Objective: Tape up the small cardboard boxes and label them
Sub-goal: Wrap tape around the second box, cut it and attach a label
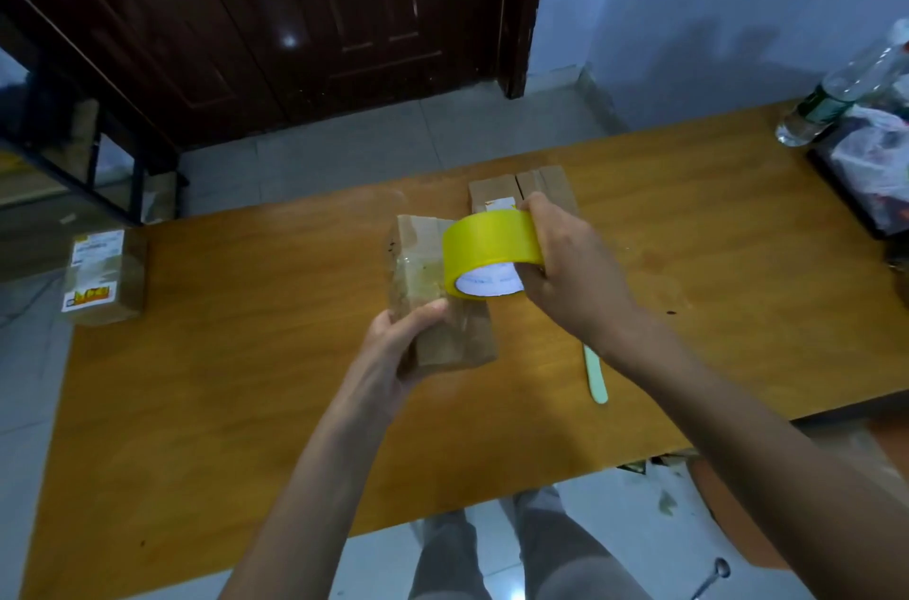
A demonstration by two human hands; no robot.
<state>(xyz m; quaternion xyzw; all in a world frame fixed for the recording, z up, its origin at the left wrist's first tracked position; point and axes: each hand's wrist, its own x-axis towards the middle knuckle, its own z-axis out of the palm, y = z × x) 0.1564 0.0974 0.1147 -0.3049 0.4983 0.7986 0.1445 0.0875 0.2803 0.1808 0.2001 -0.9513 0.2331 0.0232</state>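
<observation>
**Inspector:** Left hand (393, 343), centre of the frame: fingers and thumb curled round the near end of a small cardboard box (433, 299), gripping it above the wooden table (246, 378). Right hand (575, 274), just right of centre: clamped on a roll of yellow tape (484, 250), held against the box's upper right side.

**Clerk:** Is tape already on that box?

**Inspector:** A glossy clear strip shows on its top face. Whether the yellow tape's free end is stuck down, I cannot tell.

**Clerk:** Other boxes?

**Inspector:** Two flat cardboard boxes (521, 191) lie side by side on the table just beyond the right hand; the left one bears a white label. A taped, labelled box (106, 274) sits at the table's left edge, at the left of the frame.

**Clerk:** Anything else?

**Inspector:** A pale green stick-shaped tool (596, 375) lies on the table below the right wrist. A clear plastic bottle (846, 92) stands at the upper right.
</observation>
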